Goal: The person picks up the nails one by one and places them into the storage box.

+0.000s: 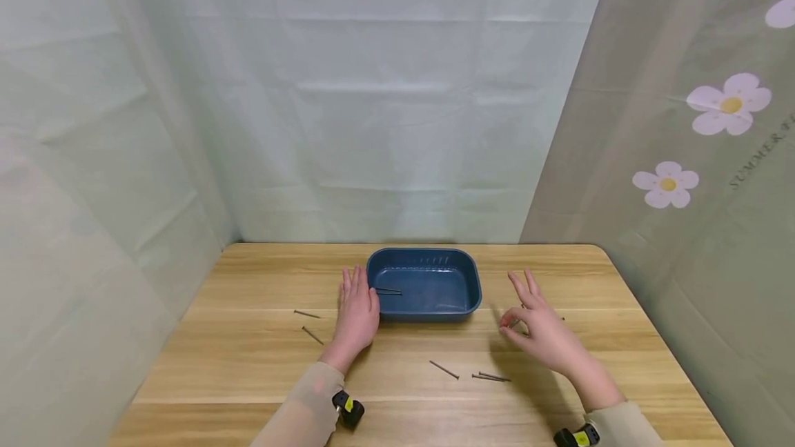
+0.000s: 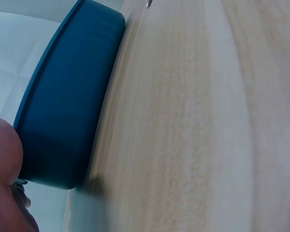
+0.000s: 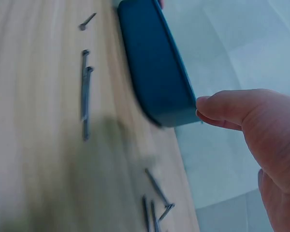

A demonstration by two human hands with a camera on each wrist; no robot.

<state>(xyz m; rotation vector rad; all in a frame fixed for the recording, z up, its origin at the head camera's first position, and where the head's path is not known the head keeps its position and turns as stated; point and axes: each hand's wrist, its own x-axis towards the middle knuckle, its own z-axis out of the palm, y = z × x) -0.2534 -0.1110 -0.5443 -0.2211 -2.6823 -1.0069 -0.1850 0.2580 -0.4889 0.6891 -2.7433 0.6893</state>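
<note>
A dark blue plastic tray (image 1: 428,316) stands toward the back of the wooden table. Against its left wall rests my left hand (image 1: 357,312), fingers straight and pointing away, thumb by the rim. Two nails (image 1: 388,292) lie inside the tray at its left. To the right of the tray, my right hand (image 1: 546,336) is raised over the table, thumb and index fingertips pinched together, other fingers stretched out. A tiny dark end at those tips looks like a nail (image 3: 201,122), mostly hidden by the fingers.
Two loose nails (image 1: 307,314) lie left of the left hand. In front of the tray are a single nail (image 1: 444,369) and a close pair of nails (image 1: 491,376). Several more nails (image 3: 158,188) lie under the right hand. A pale curtain (image 1: 397,123) hangs behind the table.
</note>
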